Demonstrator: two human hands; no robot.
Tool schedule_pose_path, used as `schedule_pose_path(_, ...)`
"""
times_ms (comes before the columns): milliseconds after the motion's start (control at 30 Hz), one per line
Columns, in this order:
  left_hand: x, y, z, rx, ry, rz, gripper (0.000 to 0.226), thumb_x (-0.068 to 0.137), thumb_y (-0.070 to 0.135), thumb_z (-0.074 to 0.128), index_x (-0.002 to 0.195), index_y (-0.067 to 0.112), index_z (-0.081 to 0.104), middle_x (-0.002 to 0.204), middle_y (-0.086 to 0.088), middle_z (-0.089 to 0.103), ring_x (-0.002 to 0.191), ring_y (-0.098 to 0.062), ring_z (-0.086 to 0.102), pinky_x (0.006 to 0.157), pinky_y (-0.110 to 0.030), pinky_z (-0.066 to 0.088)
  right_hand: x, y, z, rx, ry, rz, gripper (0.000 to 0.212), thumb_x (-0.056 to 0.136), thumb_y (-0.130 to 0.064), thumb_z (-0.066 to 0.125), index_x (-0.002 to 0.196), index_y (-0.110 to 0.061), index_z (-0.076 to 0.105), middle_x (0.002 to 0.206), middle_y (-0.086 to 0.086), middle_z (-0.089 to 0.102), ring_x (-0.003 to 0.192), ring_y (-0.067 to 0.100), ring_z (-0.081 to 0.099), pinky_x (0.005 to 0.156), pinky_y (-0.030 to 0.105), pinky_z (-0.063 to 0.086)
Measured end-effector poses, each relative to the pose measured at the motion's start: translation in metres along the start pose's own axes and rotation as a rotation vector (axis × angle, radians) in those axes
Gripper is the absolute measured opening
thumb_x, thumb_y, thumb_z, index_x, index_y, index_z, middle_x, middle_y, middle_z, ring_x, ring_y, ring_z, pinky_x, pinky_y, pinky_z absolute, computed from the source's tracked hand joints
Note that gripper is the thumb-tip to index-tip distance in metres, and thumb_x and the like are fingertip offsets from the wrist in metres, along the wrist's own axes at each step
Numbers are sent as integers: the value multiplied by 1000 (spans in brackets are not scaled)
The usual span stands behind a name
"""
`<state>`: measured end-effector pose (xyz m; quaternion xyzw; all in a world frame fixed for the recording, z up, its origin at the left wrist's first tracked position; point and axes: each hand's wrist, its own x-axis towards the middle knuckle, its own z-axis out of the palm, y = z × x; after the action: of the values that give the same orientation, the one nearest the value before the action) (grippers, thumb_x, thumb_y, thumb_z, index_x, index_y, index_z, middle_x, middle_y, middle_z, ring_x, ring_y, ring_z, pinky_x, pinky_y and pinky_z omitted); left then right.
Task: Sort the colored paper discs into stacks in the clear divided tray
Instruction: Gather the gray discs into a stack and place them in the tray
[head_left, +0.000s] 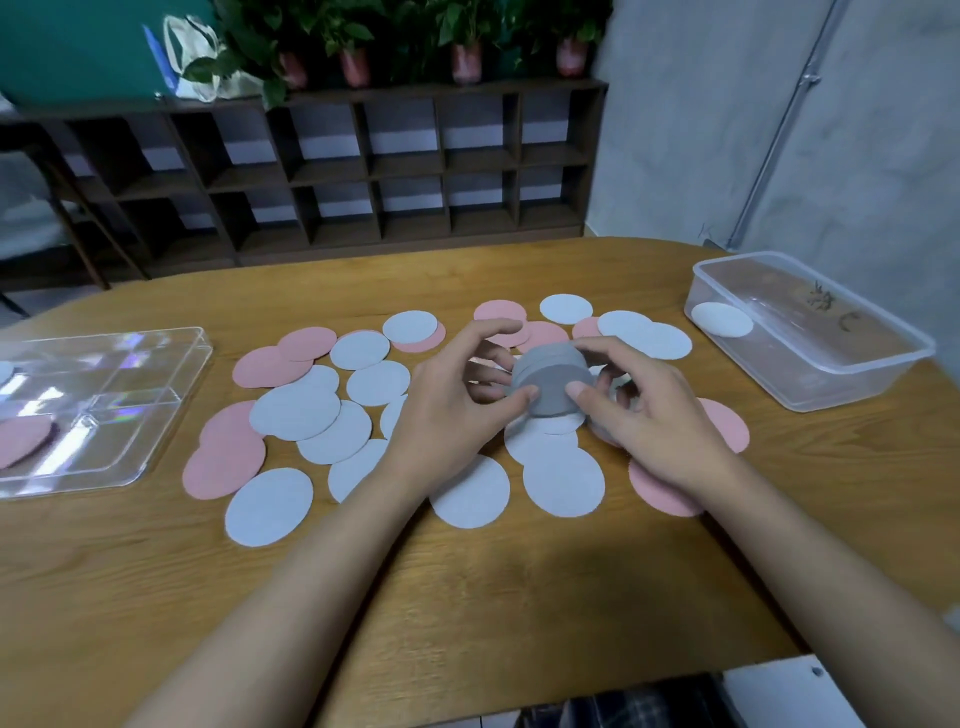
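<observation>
Far left: clear divided tray (140, 415), hard glossy plastic with thin partition walls, sits on the wooden worktop (467, 582). One near compartment holds a pink stack (23, 439), flat and matte. Between tray and hands: loose discs spread over the worktop, many overlapping, some pink (223, 467) and some pale blue-grey (270, 506), all thin, flat, matte rounds. Centre: left hand (457, 405) and right hand (639, 415) both curl round a grey stack (550, 382), thumbs on its near edge, fingers round the far side. The stack is tipped so its round face looks towards the camera, edges nearly flush, a short drum shape. Step in hand, by my reading: squaring up a one-colour stack for the tray. Next move calls for carrying it well to the left without letting the sheets fan out, then laying it flat in a free compartment. Far right: clear tub (810, 364), cloudier plastic, rounded corners, one white disc (722, 319) inside.
</observation>
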<state>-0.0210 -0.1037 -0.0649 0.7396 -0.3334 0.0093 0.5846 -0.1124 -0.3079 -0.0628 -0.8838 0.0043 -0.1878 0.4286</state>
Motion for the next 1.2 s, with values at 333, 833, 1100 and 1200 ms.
schedule_pose_path(333,-56,26,-101,52,11,-94,55,83,13,88,128,35,65,99,0,71,80,-18,77,84,-45,64,-5,-74,59,49,-111,-101,43,96,-31,68,133,-44,50,99,-12,67,82,13,58,68,19,43)
schedule_pose_path(833,-115,21,-283,224,219,-279,60,81,25,90,132,35,60,96,-1,76,78,-25,76,80,-45,64,50,-199,200,56,-313,-244,45,95,-32,66,135,-40,47,92,-12,69,82,6,59,67,12,40)
schedule_pose_path(1100,-135,3,-357,209,349,-360,56,86,23,87,134,28,59,92,-6,77,84,-30,75,88,-45,62,85,-248,273,59,-397,-273,45,94,-35,67,134,-41,47,88,-11,72,77,7,62,74,25,49)
schedule_pose_path(1200,-146,-3,-384,272,402,-382,52,86,28,86,131,32,60,93,0,78,84,-21,76,90,-33,61,97,-262,304,77,-415,-280,45,93,-38,68,133,-39,48,87,-12,73,75,7,60,76,28,50)
